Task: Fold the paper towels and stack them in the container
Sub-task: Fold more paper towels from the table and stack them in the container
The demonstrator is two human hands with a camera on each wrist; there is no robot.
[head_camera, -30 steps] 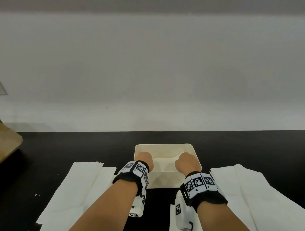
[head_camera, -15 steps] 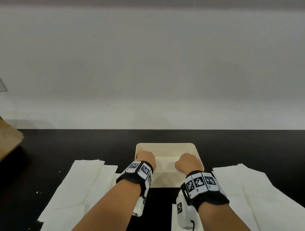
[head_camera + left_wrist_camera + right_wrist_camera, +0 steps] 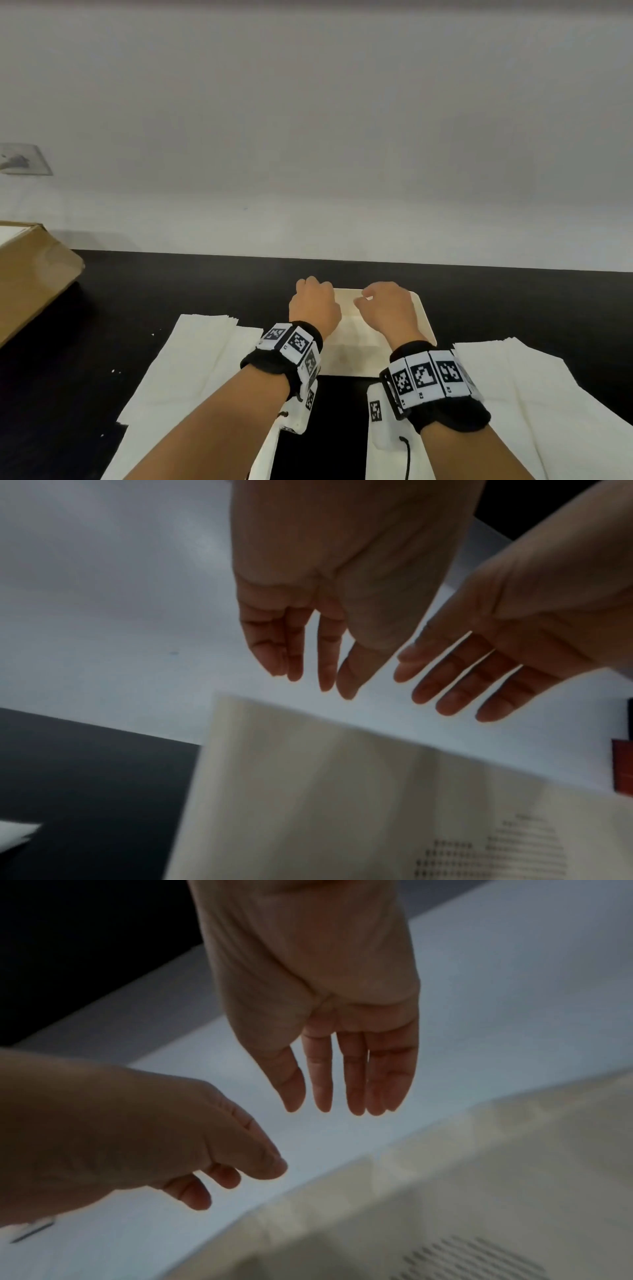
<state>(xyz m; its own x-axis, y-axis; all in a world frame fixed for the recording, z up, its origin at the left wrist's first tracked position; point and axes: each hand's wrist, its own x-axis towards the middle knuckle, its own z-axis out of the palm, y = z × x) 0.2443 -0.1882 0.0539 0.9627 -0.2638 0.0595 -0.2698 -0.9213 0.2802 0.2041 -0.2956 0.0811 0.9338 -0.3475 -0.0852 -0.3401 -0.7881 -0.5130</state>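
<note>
A cream container (image 3: 425,320) sits on the black table straight ahead, with a white folded towel (image 3: 358,330) lying in it, partly hidden by my hands. My left hand (image 3: 313,301) hovers over the container's left side and my right hand (image 3: 383,308) over its right side. In the left wrist view the left hand (image 3: 308,680) hangs with relaxed fingers above the container (image 3: 325,791) and holds nothing. In the right wrist view the right hand (image 3: 342,1110) also hangs empty above the container (image 3: 479,1177).
Flat stacks of unfolded paper towels lie left (image 3: 191,359) and right (image 3: 534,394) of the container. A brown cardboard box (image 3: 30,270) stands at the far left edge. A white wall rises behind the table.
Both hands have lifted out of the container and moved slightly farther away, and their fingers now hang loose. The towel stays inside.
</note>
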